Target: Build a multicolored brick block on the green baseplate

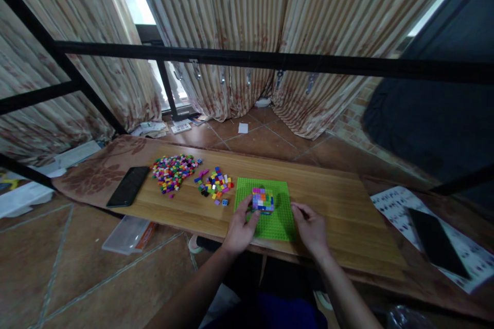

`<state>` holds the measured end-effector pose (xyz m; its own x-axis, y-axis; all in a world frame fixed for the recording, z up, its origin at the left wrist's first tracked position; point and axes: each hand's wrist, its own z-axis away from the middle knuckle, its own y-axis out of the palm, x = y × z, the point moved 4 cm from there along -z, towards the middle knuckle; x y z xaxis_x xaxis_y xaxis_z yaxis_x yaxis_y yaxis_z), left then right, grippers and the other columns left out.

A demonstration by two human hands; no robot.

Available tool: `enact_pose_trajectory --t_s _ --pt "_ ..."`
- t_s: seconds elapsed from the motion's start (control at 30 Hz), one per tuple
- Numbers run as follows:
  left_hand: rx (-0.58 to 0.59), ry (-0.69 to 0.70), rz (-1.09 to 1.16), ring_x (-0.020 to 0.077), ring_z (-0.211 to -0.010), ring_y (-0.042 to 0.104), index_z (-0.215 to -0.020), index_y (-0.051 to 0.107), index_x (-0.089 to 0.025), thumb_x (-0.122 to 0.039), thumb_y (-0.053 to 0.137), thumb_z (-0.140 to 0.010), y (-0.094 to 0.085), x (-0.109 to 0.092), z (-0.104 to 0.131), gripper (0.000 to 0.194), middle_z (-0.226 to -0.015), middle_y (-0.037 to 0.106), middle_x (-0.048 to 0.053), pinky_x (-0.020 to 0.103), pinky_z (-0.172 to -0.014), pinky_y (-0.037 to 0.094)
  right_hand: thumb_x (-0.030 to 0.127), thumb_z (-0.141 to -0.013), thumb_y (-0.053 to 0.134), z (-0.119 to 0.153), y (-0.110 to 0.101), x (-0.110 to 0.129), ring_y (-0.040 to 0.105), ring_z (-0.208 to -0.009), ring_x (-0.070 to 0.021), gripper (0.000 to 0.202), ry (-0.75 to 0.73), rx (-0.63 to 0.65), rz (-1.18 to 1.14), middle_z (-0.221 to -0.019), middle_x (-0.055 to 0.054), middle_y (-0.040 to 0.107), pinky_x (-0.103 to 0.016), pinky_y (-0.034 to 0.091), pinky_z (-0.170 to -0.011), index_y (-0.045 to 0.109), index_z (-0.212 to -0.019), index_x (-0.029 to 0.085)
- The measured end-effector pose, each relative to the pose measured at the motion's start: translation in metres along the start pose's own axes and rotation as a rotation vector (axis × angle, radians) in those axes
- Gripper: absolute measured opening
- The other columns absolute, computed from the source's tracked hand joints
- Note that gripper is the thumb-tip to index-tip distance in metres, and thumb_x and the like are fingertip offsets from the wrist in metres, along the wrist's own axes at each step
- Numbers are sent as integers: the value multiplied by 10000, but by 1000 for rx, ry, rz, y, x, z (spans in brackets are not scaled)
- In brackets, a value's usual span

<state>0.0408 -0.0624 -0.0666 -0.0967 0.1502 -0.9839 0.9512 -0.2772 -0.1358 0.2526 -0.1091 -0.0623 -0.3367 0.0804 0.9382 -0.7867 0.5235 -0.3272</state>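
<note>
Brick block [263, 201], many-coloured and squarish from above, stood on a green baseplate [278, 227], itself flat on the wooden table [339, 216]. Clock centred on the block, 12 pointing straight away from the wearer. Bare green studs showed wide at 3 and at 5.

Left hand [239, 231] lay at 8, over the baseplate's edge. Its fingers ran up to the block's 9 o'clock side, close against it; thumb at 7, by the near corner. Thumb and fingers stood apart from each other, that corner of the block between them. Could not tell whether they pressed on it.

Right hand [312, 229] sat at 4, clear of the block, a strip of studs between. Its fingers were curled, tips together, at the baseplate's 3 o'clock edge. Too small to tell whether they pinched anything.

Loose pieces: small scatter [215, 184] between 9 and 10, near the baseplate; a blue brick [225, 202] at 9, on its near side. Larger heap [173, 172] farther out on much the same bearing, colours mixed. Black phone [128, 186] past that, at 9.

Outlying: clear plastic box [123, 236] between 8 and 9, low, off the table. Printed sheet [393, 205] between 3 and 4, a dark flat slab [440, 241] lying on it. Striped curtains [216, 10] hung at 12, behind a black rail [239, 56].
</note>
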Motion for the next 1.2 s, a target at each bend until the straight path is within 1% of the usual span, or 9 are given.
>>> enact_pose_trajectory --t_s 0.1,0.23,0.33,0.47,0.6,0.8,0.9,1.07,1.2 --pt "38 59 -42 252 -1236 526 -1358 465 -205 -223 608 -824 10 -2 -5 554 -1331 556 131 455 -1059 426 480 -837 547 22 -3 -2 627 -977 -257 361 -103 30 173 -1051 -108 691 -455 468 -917 696 -1009 200" --pt "55 108 -94 237 -1256 507 -1347 479 -208 -154 550 -831 16 -5 -14 523 -1341 549 120 458 -1087 389 424 -874 516 51 5 1 559 -1105 -282 353 -279 42 444 -1158 -125 631 -463 446 -952 665 -1109 207" --pt "62 111 -129 225 -1233 527 -1350 467 -209 -159 510 -853 16 -5 -16 501 -1326 562 114 453 -1077 396 405 -882 513 65 14 0 531 -1144 -299 337 -371 58 598 -1238 -114 593 -475 441 -945 661 -1137 243" --pt "56 104 -198 230 -1205 543 -1336 473 -207 -174 515 -853 7 -7 -9 486 -1313 563 119 450 -1048 425 420 -889 509 68 19 -4 535 -1121 -306 331 -399 36 679 -1249 -101 588 -492 438 -917 657 -1147 274" --pt "-9 116 -246 228 -1164 568 -1277 531 -220 -183 527 -847 -18 -5 6 432 -1285 573 109 428 -1023 449 435 -891 511 67 18 -6 534 -1110 -298 326 -414 19 681 -1239 -95 591 -480 431 -912 661 -1136 280" --pt "-200 94 -429 223 -1042 621 -1177 585 -182 -176 494 -852 -90 9 19 337 -1155 618 114 404 -931 503 454 -896 497 67 18 -11 523 -1111 -290 356 -442 13 702 -1242 -92 589 -473 418 -919 658 -1155 271" --pt "-259 76 -573 217 -953 639 -1149 593 -161 -168 482 -846 -118 12 18 323 -1066 638 109 398 -896 513 463 -899 481 66 17 -12 523 -1108 -288 367 -454 13 711 -1234 -91 594 -466 423 -909 663 -1148 264" --pt "-206 73 -677 195 -917 642 -1133 589 -169 -171 492 -840 -129 10 9 309 -1074 635 94 348 -850 524 435 -909 470 73 21 -2 522 -1087 -299 359 -496 -52 722 -1206 -119 607 -466 423 -897 680 -1088 207" --pt "-142 84 -731 173 -880 637 -1089 606 -194 -180 530 -822 -125 10 1 279 -1040 636 64 299 -802 524 352 -927 476 87 45 24 548 -1033 -260 280 -589 -7 623 -1125 -95 646 -436 419 -910 676 -1062 210"
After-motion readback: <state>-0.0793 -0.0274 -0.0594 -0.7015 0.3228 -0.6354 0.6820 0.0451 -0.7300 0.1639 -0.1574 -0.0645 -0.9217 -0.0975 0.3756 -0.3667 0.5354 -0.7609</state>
